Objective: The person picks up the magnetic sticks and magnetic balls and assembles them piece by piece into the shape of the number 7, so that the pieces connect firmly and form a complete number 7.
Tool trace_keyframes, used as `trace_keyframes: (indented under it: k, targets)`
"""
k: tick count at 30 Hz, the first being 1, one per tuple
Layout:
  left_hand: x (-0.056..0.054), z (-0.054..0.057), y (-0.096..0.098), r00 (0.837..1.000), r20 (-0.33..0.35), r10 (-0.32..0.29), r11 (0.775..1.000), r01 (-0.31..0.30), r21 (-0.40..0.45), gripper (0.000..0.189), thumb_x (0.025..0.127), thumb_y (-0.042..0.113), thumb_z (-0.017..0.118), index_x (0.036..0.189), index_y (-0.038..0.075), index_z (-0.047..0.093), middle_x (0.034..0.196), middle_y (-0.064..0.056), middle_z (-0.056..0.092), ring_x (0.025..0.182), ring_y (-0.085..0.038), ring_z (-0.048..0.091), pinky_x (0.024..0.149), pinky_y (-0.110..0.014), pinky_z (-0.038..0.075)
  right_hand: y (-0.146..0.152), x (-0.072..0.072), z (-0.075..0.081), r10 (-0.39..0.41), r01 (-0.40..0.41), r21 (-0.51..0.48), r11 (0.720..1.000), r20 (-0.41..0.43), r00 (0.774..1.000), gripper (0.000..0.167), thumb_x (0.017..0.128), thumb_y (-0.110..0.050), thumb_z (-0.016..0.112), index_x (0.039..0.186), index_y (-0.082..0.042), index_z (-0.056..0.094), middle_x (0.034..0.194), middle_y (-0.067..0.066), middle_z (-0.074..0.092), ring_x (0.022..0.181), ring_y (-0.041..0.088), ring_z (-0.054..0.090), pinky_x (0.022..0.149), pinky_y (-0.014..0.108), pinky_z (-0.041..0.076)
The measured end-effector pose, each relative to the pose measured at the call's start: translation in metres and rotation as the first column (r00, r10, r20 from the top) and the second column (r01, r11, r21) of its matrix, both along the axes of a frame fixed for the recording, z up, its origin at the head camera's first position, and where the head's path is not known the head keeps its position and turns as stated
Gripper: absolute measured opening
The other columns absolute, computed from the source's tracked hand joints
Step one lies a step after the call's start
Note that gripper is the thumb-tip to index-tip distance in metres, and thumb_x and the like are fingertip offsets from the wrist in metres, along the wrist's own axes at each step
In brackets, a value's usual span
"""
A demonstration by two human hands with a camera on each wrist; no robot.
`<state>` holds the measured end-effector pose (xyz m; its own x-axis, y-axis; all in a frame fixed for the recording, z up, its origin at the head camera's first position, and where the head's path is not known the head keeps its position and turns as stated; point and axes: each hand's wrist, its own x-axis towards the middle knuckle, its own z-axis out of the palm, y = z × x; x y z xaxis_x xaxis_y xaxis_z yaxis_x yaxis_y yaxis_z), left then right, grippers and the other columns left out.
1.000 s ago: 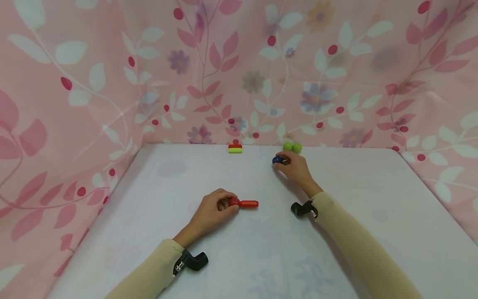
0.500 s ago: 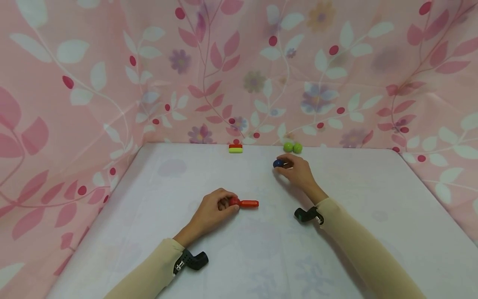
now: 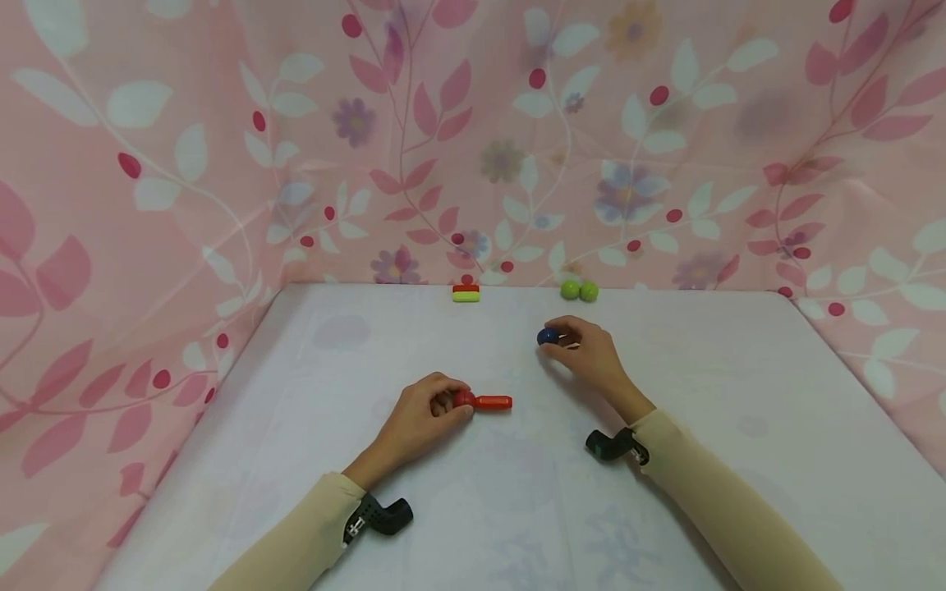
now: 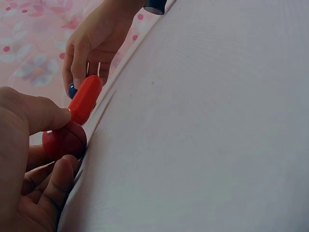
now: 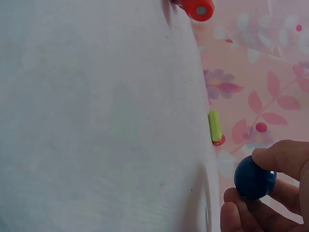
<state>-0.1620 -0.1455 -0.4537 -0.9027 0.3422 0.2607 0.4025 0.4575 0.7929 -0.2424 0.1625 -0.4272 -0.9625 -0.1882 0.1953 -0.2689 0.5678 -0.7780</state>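
Observation:
In the head view my left hand (image 3: 417, 423) pinches a red ball (image 3: 464, 398) low over the table. An orange-red stick (image 3: 493, 402) is joined to the ball and points right. The left wrist view shows the thumb on top of the red ball (image 4: 65, 140) and fingertips beneath it. My right hand (image 3: 594, 357), farther back and to the right, grips a dark blue ball (image 3: 548, 336) between thumb and fingers. Up close in the right wrist view, that blue ball (image 5: 254, 179) looks round and glossy. The two held pieces are apart.
At the far edge of the white-covered table (image 3: 517, 501) lie a red stick (image 3: 466, 288) and a yellow-green stick (image 3: 466, 298) side by side. Two green balls (image 3: 580, 290) sit right of them, behind my right hand. A pink floral cloth (image 3: 473, 148) hangs behind.
My right hand has come back toward me with the blue ball, away from the green balls. My left hand with the red ball and stick has stayed in place.

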Motion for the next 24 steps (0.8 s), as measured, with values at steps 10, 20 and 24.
trace_keyframes:
  k: [10,20,24]
  targets:
    - [0.000,0.000,0.000,1.000,0.001,-0.002,1.000,0.002,-0.004,0.023,0.094,0.018,0.080,0.116,0.015,0.075,0.098,0.006,0.065,0.080,-0.014,0.058,0.069,-0.028,0.049,0.002,0.018,-0.004,0.026,-0.026,0.004,1.000,0.019,0.999,0.038,0.093,-0.018,0.081,0.128,-0.007,0.070,0.118,0.011,0.071,0.099,0.028,0.067,0.088,0.046,0.055]
    - [-0.001,0.000,0.000,1.000,0.002,-0.001,1.000,0.001,-0.008,0.023,0.094,0.020,0.080,0.116,0.015,0.075,0.098,0.006,0.064,0.080,-0.014,0.058,0.069,-0.028,0.049,0.005,0.029,-0.005,0.046,-0.046,-0.017,0.999,-0.005,0.999,0.034,0.091,-0.013,0.082,0.123,-0.007,0.071,0.115,0.010,0.072,0.095,0.026,0.068,0.086,0.045,0.055]
    - [-0.001,-0.002,0.000,1.000,0.000,-0.005,1.000,0.005,-0.006,0.024,0.094,0.019,0.080,0.117,0.015,0.075,0.098,0.006,0.064,0.080,-0.014,0.058,0.069,-0.028,0.049,0.005,0.035,-0.006,0.050,-0.050,-0.011,0.999,0.001,0.999,0.033,0.090,-0.014,0.083,0.120,-0.008,0.071,0.111,0.007,0.072,0.092,0.024,0.068,0.085,0.044,0.056]
